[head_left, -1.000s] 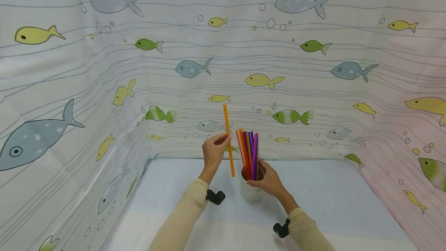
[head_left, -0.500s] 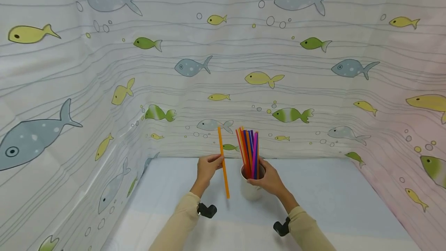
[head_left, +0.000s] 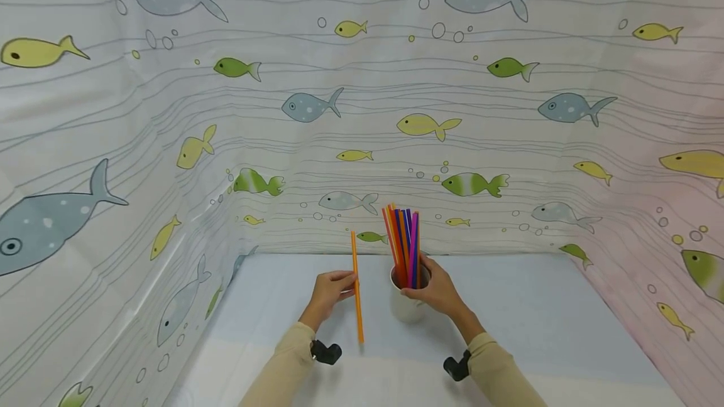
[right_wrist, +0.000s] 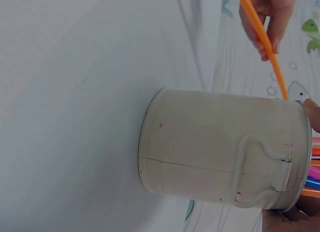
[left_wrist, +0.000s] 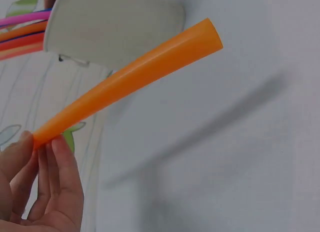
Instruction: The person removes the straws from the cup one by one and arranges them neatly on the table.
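left hand (head_left: 328, 291): has come down from level with the tops of the straws in the cup to level with the cup's rim, and drawn slightly away from the cup, toward the person.
orange straw (head_left: 356, 286): pinched in that hand, carried down with it; a second ago its lower end hung well above the table (head_left: 537, 319), now it is just above or touching it.

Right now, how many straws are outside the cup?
1: the orange straw, pinched upright in the left hand, left of the cup. The rest stand bunched inside the cup; none lie on the table.
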Motion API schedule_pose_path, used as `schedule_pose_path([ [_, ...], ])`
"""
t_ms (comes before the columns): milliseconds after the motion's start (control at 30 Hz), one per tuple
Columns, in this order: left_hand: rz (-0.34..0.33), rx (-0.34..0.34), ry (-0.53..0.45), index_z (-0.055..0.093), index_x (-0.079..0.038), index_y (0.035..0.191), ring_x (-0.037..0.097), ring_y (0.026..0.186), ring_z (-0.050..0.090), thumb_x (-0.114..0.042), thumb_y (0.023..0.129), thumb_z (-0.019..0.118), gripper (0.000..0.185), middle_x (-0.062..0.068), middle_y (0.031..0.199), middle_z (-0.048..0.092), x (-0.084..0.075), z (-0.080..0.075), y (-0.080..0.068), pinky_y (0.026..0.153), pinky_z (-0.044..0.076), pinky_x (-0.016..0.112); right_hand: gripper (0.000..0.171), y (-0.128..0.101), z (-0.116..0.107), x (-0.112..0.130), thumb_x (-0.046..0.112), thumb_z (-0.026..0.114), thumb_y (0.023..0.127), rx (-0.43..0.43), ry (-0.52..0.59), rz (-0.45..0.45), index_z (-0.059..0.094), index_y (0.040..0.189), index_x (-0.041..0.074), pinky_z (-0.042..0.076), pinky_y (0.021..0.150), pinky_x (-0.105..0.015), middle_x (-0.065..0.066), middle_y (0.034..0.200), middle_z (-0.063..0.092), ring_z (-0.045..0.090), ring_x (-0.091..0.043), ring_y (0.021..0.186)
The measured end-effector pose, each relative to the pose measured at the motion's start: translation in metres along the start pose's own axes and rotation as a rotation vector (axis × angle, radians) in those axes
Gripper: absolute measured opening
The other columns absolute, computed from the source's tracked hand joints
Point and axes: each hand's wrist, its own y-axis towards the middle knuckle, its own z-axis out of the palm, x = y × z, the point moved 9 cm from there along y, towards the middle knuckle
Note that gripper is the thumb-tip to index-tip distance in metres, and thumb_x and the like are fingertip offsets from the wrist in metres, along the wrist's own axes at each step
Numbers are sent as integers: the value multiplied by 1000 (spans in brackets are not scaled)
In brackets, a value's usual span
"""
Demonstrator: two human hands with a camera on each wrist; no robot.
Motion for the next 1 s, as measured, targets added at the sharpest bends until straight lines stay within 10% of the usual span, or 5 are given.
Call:
schedule_pose_path([
  [1000, -82, -5, 150, 69, 9, 102, 18, 77, 68, -9, 86, 75, 26, 13, 90, 71, 55, -1, -7, 69, 59, 33, 104, 1, 1, 0, 30, 91, 68, 14, -5, 26, 32, 153, 18, 37, 106, -48, -7, 144, 47, 42, -30, 135],
])
